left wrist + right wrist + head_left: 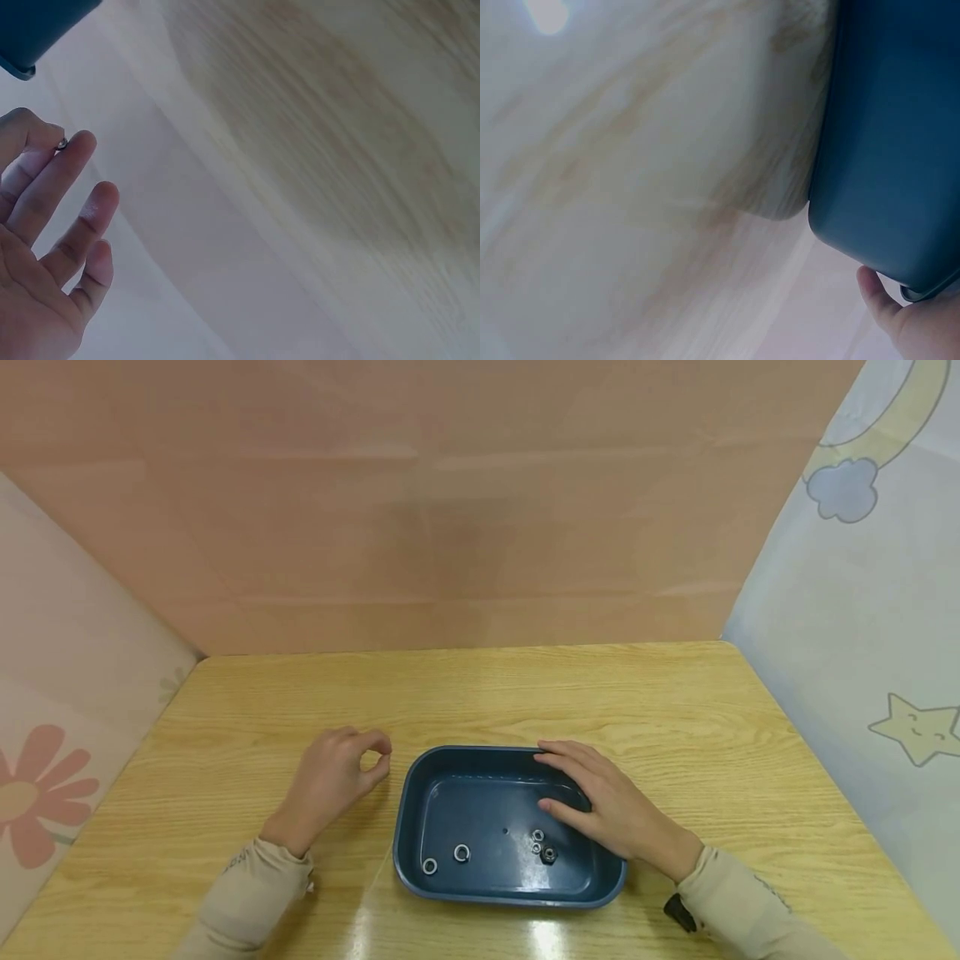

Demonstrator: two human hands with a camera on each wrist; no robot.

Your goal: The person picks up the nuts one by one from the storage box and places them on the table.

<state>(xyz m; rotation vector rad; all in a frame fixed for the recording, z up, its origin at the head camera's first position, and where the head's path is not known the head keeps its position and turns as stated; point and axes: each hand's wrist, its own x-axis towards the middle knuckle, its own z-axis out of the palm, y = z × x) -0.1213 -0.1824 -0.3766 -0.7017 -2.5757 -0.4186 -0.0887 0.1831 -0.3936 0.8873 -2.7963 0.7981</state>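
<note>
Where the scene begins, well to the left of the left grip (330, 785), we see a pale panel (82, 610) printed with a pink flower (47, 793). The left grip is pinched narrow above the worktop (225, 743), its tips holding a small metal piece (61, 142). Just to its right sits a blue tray (398, 831), whose wall stands between the left grip and the loose parts inside: two rings (456, 854) on the left grip's side, then a cluster of nuts (549, 855) near the right grip (607, 802). Spread wide, nearly straight-fingered, the right grip rests over the tray's far right rim. Well to its right we find a whitish panel (825, 652) with a cloud (845, 491) and a star (917, 729).

Of the pinched piece we make out only a shiny, dark-edged sliver, the fingertips hiding its shape. The tray is deep and round-cornered; the rings look silvery, the cluster partly darker.
</note>
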